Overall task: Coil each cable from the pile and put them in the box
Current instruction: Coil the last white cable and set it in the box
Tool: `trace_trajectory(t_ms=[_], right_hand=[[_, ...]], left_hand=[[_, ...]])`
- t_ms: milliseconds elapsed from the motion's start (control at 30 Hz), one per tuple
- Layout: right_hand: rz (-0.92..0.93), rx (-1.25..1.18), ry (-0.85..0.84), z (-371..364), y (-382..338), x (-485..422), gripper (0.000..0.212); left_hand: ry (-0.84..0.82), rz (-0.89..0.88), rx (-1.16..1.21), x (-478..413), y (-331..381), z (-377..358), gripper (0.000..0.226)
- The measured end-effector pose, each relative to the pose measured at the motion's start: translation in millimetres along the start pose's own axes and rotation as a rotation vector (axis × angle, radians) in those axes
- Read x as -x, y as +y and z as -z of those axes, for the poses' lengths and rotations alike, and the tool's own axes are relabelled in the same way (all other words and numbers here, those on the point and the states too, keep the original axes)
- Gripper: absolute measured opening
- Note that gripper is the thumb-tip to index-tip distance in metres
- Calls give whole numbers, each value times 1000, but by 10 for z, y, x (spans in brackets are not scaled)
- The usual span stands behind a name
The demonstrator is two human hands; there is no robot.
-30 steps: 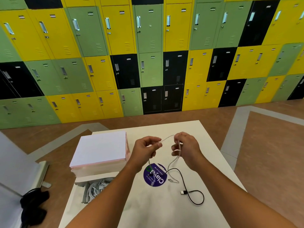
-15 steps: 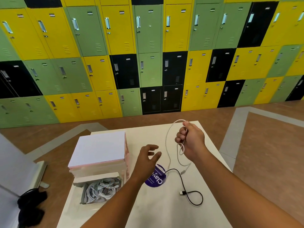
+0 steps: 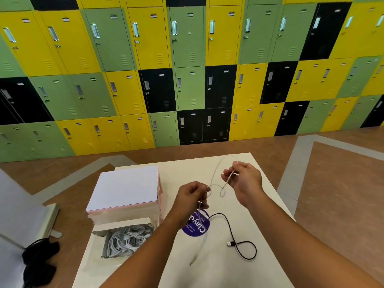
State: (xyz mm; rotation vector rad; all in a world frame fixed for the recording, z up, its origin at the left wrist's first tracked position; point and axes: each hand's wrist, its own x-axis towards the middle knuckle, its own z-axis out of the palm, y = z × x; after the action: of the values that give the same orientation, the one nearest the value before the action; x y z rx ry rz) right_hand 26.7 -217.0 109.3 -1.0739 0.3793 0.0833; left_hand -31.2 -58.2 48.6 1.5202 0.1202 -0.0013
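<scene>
Though slack, white cable (image 3: 214, 173) between hands (image 3: 192, 197) (image 3: 244, 181)

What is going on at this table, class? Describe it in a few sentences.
A person is coiling a thin white cable above the white table. The left hand pinches one part of it, the right hand pinches another, and a loop hangs between them. A black USB cable lies uncoiled on the table, not yet dealt with. The open box at the left already holds a bundle of white cables.
</scene>
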Motion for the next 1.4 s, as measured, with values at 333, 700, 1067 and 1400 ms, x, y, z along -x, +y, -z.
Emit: trace_trajectory(t_ms=[333,700,1067,1400], right_hand=[[-24,334,239,453,152,-244,30],[445,1101,-438,114,280,114,14],[477,723,-21,62,-33,-59,18],[765,1300,-330,96,231,18,45]], left_hand=[[223,18,22,-68,-13,240,11],[0,-61,11,-103,70,54,10],[-84,43,-258,15,-190,251,38],[-20,129,130,-14,5,59,36]])
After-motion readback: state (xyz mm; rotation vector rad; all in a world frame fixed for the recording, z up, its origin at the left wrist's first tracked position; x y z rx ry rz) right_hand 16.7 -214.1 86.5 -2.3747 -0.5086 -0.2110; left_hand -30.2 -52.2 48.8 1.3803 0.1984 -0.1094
